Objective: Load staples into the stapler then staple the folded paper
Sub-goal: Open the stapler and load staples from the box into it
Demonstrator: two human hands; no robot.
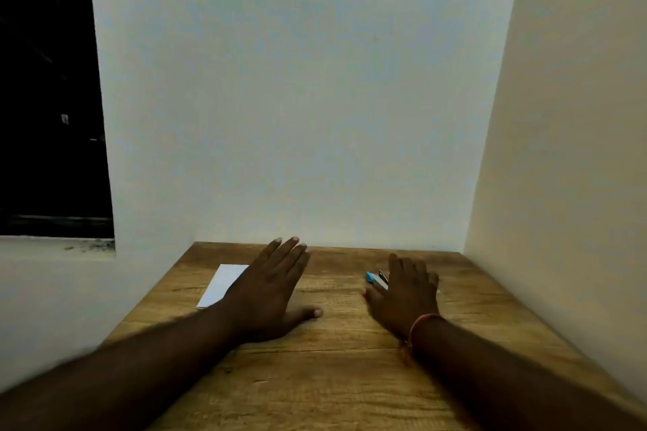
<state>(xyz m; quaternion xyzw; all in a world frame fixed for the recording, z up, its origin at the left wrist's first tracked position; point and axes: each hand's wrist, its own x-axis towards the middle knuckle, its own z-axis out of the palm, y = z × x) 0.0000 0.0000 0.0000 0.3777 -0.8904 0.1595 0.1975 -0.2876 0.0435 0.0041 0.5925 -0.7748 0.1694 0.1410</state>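
Head view: a wooden table (336,378) is seen pushed into a corner between two pale walls, with a dark window opening at the far left. The left hand (269,294) is spread flat, palm down, fingers extended and the thumb splayed to the side; nothing is held in it. Its outer edge overlaps the near corner of the folded paper (222,285), which is laid on the table's left side, so the sheet is probably being steadied or simply kept within reach for the stapling step.

The right hand (406,297) is stretched forward with the fingers loosely open, and it is placed over the blue-and-grey stapler (376,279), which lies on the table to the right, well apart from the paper. Only the stapler's left end is shown past the fingers; whether it is already touched or closed upon cannot be told, since the rest is hidden beneath the hand. A red thread is worn on the right wrist.

No staples can be made out anywhere on the table. The loading step is judged not yet begun; the stapler appears to be about to be picked up first.
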